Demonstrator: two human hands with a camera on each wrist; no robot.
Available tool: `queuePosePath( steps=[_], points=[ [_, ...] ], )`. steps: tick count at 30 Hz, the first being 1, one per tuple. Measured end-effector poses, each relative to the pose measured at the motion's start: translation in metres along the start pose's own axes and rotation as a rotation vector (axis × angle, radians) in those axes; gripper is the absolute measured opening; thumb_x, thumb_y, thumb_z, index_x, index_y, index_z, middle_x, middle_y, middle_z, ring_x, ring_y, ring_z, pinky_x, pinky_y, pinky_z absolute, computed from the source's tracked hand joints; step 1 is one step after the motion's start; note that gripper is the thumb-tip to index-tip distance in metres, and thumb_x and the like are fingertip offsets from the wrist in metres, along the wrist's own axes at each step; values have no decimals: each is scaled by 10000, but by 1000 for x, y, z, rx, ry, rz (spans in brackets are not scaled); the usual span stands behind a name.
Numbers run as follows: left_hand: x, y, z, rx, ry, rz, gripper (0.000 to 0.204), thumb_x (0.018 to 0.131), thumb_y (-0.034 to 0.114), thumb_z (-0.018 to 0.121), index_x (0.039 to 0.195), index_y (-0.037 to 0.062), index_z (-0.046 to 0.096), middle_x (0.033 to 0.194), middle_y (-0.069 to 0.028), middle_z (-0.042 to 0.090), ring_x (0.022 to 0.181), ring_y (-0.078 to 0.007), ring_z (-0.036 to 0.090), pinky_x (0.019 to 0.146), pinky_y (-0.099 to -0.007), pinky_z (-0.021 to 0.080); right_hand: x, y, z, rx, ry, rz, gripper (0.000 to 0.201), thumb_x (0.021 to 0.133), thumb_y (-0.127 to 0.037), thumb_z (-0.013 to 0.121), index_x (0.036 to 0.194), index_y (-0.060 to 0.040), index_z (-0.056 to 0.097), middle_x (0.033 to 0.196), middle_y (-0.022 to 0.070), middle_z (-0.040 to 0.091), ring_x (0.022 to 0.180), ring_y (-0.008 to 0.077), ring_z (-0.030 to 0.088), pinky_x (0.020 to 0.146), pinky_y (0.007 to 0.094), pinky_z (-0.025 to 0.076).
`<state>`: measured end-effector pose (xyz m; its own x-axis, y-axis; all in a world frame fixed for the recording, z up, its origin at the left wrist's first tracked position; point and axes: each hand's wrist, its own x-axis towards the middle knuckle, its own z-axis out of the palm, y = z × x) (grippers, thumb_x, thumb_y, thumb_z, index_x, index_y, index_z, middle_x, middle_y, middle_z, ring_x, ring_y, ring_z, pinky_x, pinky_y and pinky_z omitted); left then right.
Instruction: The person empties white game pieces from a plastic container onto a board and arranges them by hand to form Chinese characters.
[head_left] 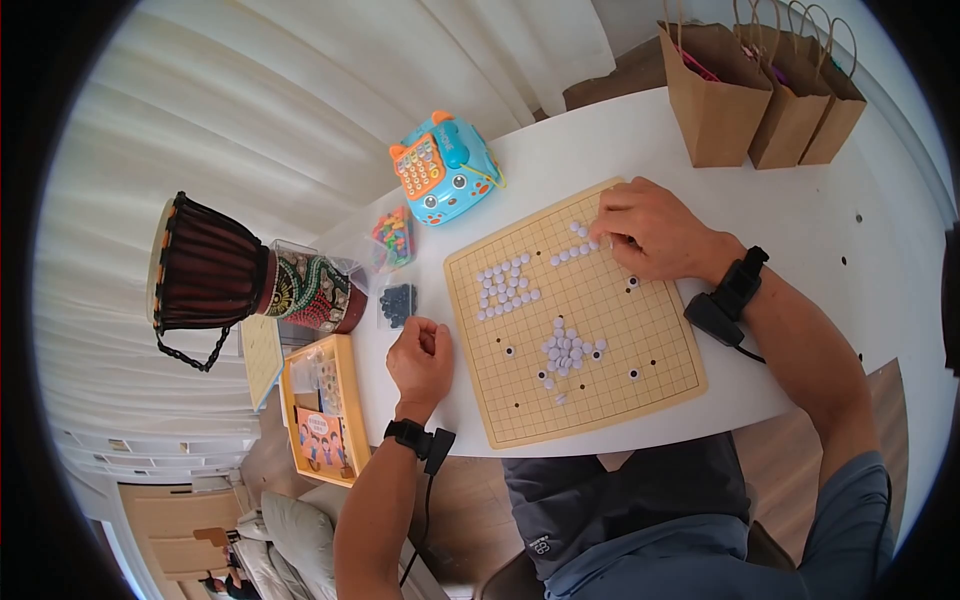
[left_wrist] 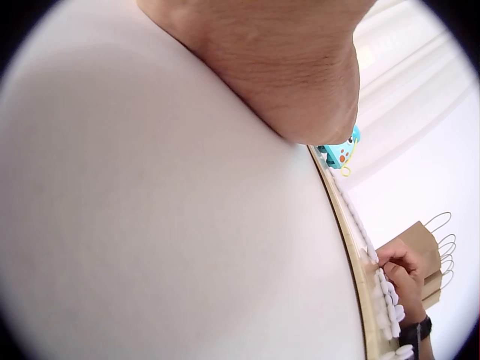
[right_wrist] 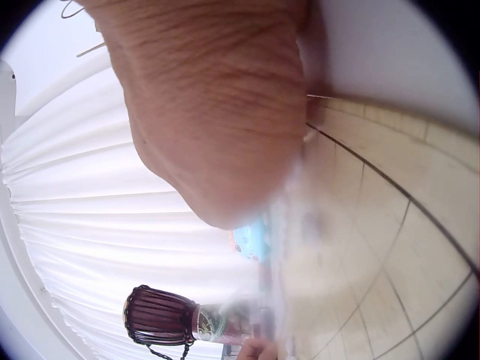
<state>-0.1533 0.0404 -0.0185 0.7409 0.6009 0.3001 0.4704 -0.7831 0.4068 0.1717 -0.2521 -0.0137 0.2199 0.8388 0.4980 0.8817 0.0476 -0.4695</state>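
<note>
A wooden grid board (head_left: 625, 335) lies on the white table, bearing white go stones. A loose pile of white stones (head_left: 565, 350) sits near its middle, with rows of white stones (head_left: 500, 285) toward the left. A few round pieces with dark centres (head_left: 633, 374) are spread about. My right hand (head_left: 650, 230) is over the board's far right part, thumb and fingertips pinching a white stone at the end of a short row (head_left: 571, 254). Beside the board's left edge, my left hand (head_left: 420, 360) rests on the table, fingers loosely curled and holding nothing.
Behind the left hand stand a clear box of dark pieces (head_left: 397, 304) and a box of coloured pieces (head_left: 393, 236). A blue toy phone (head_left: 447, 170) stands beyond the board. A drum (head_left: 215, 265) and a wooden tray (head_left: 345, 400) are at left, paper bags (head_left: 715, 95) at far right.
</note>
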Motion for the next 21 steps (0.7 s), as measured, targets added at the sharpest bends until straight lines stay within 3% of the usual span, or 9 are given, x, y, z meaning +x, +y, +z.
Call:
queuePosePath(
  steps=[4, 6, 12, 16, 21],
  points=[
    [0, -1, 2, -17, 21, 40, 160, 1019, 157, 804, 934, 83, 690, 638, -3, 609, 552, -138, 568, 568, -342, 464, -1, 5, -2, 36, 28, 56, 94, 922, -65, 709, 961, -95, 789, 928, 49, 708, 906, 279, 675, 926, 434, 519],
    [0, -2, 2, -11, 20, 40, 160, 1019, 157, 804, 934, 83, 691, 639, -3, 610, 552, -138, 568, 569, -341, 466, -2, 9, -9, 34, -47, 120, 16, 917, -101, 755, 918, -116, 748, 881, 22, 699, 853, 256, 665, 921, 410, 504],
    [-1, -3, 2, -14, 18, 47, 157, 1020, 158, 804, 936, 86, 692, 639, -1, 609, 553, -139, 565, 571, -341, 468, -2, 8, -22, 86, -147, 74, 79, 946, -138, 795, 904, -133, 728, 856, -9, 681, 805, 218, 644, 951, 378, 470],
    [0, -2, 1, -3, 12, 27, 138, 1009, 169, 810, 940, 101, 712, 637, -3, 625, 549, -185, 603, 584, -374, 493, -5, 15, -14, 109, -107, 69, 54, 970, -139, 795, 938, -131, 753, 891, -9, 684, 847, 218, 650, 954, 391, 468],
    [0, -2, 1, -7, 12, 35, 160, 1021, 158, 802, 934, 84, 691, 639, -1, 608, 555, -139, 565, 572, -342, 463, -4, 15, -8, 52, -44, 43, 48, 1006, -170, 808, 996, -125, 791, 975, 4, 698, 923, 234, 670, 955, 420, 479]
  ],
)
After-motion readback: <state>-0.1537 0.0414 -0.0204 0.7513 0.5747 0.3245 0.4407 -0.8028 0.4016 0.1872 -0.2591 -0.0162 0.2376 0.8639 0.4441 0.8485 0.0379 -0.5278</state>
